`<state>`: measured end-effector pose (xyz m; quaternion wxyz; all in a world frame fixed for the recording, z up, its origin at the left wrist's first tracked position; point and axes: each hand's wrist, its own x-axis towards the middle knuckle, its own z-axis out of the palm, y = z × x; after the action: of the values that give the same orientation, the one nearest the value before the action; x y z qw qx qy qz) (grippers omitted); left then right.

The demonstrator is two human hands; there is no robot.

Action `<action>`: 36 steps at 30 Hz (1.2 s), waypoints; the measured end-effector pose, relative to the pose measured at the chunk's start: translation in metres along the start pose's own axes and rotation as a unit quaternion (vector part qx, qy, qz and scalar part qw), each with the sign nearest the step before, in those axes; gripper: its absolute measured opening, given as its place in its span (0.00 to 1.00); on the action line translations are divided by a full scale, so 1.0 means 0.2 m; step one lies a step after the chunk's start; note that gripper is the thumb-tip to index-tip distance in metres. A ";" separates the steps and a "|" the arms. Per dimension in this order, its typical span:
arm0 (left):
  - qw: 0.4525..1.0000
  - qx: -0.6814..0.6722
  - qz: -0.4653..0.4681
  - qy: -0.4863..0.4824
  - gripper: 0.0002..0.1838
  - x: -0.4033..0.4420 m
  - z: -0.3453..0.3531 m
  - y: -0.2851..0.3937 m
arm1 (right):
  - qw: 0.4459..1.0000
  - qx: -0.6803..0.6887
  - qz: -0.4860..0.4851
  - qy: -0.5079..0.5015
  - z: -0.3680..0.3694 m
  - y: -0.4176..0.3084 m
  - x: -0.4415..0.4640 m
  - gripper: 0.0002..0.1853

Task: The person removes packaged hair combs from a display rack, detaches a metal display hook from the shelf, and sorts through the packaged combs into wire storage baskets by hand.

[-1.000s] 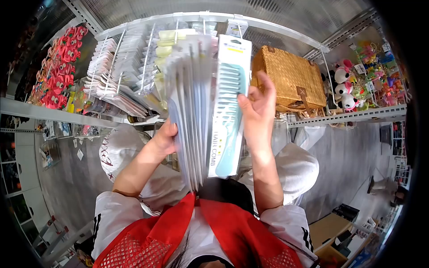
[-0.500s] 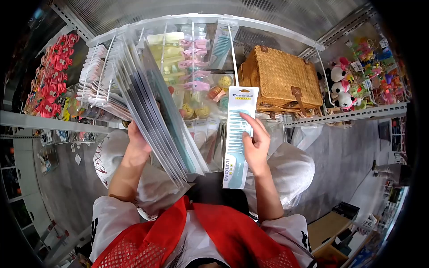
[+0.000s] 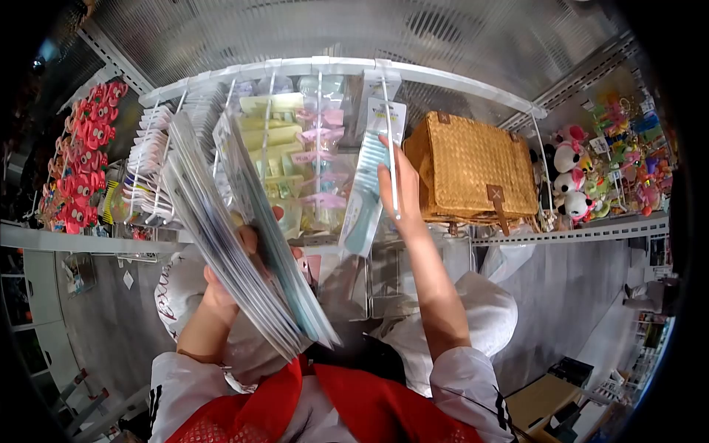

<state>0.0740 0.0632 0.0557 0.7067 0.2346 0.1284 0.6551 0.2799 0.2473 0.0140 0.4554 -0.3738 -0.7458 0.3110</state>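
My left hand (image 3: pixel 220 289) grips a thick stack of flat carded packs (image 3: pixel 240 244), held upright and tilted in front of my chest. Teal combs show at the stack's right side. A carded teal hair comb (image 3: pixel 363 193) lies along a white display hook (image 3: pixel 392 159) in the rack. My right hand (image 3: pixel 399 188) is at this card's right edge, fingers closed on it beside the hook. How far the card sits on the hook, I cannot tell.
Yellow packs (image 3: pixel 279 140) and pink clips (image 3: pixel 323 159) hang on hooks left of the comb. A woven basket (image 3: pixel 480 166) stands right of my hand. Red character items (image 3: pixel 85 162) hang far left, and panda plush toys (image 3: pixel 572 181) far right. A white rail (image 3: pixel 221 74) crosses above.
My right hand has moved the comb card forward, from the hook's front end back along it toward the rail. The stack in my left hand stays held, and the view has tilted up slightly.
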 end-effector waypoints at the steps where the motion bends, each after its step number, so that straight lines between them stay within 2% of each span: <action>1: 1.000 0.006 -0.005 0.008 0.28 0.00 0.01 0.01 | 1.000 -0.010 0.010 -0.006 0.01 0.04 0.07 0.22; 4: 1.000 0.017 -0.016 0.010 0.27 0.01 0.04 0.02 | 0.998 -0.029 0.049 -0.031 0.02 0.12 0.20 0.20; 7: 0.999 -0.006 -0.051 -0.004 0.26 0.01 0.08 0.06 | 0.988 -0.144 0.008 0.055 -0.01 0.06 0.15 0.16; 9: 0.998 -0.005 -0.066 -0.018 0.25 0.00 0.07 0.06 | 0.983 -0.071 0.001 0.170 -0.06 -0.08 0.06 0.12; 11: 0.997 0.009 -0.070 -0.019 0.25 -0.02 0.08 0.06 | 0.972 -0.084 -0.045 0.216 -0.10 -0.28 -0.06 0.11; 13: 0.997 0.036 -0.075 -0.007 0.27 0.00 0.14 0.04 | 0.994 0.032 -0.039 0.100 -0.15 -0.57 -0.19 0.10; 15: 0.996 0.010 -0.085 -0.030 0.38 -0.03 0.07 -0.01 | 0.993 0.007 -0.114 -0.026 -0.09 -0.75 -0.25 0.15; 16: 0.995 -0.002 -0.090 -0.041 0.44 -0.05 0.03 -0.04 | 0.994 0.029 -0.070 -0.074 -0.06 -0.84 -0.25 0.19; 17: 0.994 -0.002 -0.106 -0.038 0.44 -0.08 -0.05 -0.06 | 0.991 0.050 -0.027 -0.122 -0.02 -0.90 -0.26 0.24; 18: 0.994 -0.021 -0.093 -0.050 0.41 -0.08 -0.06 -0.06 | 0.993 -0.017 -0.052 -0.100 0.03 -0.88 -0.26 0.32; 20: 0.984 -0.105 -0.122 -0.072 0.38 -0.08 -0.04 -0.05 | 0.996 -0.030 -0.004 -0.088 0.06 -0.86 -0.29 0.33; 22: 0.986 -0.098 -0.123 -0.048 0.35 -0.09 -0.03 -0.06 | 0.995 -0.025 0.043 -0.081 0.08 -0.83 -0.32 0.34; 24: 0.992 -0.037 -0.119 -0.009 0.35 -0.10 -0.02 -0.09 | 0.992 -0.001 0.094 -0.079 0.08 -0.80 -0.35 0.34; 27: 0.990 -0.002 -0.138 0.007 0.36 -0.11 -0.03 -0.12 | 0.994 -0.010 0.090 -0.057 0.06 -0.76 -0.38 0.33; 28: 0.989 0.002 -0.145 0.007 0.36 -0.11 -0.02 -0.12 | 0.997 -0.048 0.045 -0.040 0.06 -0.74 -0.39 0.33; 31: 0.986 0.029 -0.164 0.023 0.38 -0.11 0.01 -0.13 | 0.995 -0.013 0.101 -0.021 0.03 -0.77 -0.41 0.32; 34: 0.984 0.053 -0.165 0.037 0.39 -0.11 0.04 -0.15 | 0.972 0.106 0.208 -0.019 0.01 -0.75 -0.41 0.30; 36: 0.984 0.067 -0.164 0.029 0.40 -0.10 0.04 -0.16 | 0.979 0.095 0.181 -0.001 -0.01 -0.74 -0.42 0.29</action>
<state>0.1041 0.0409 0.0435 0.7832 0.2380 0.2288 0.5268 0.2669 0.0990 0.0961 0.4241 -0.4571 -0.6335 0.4581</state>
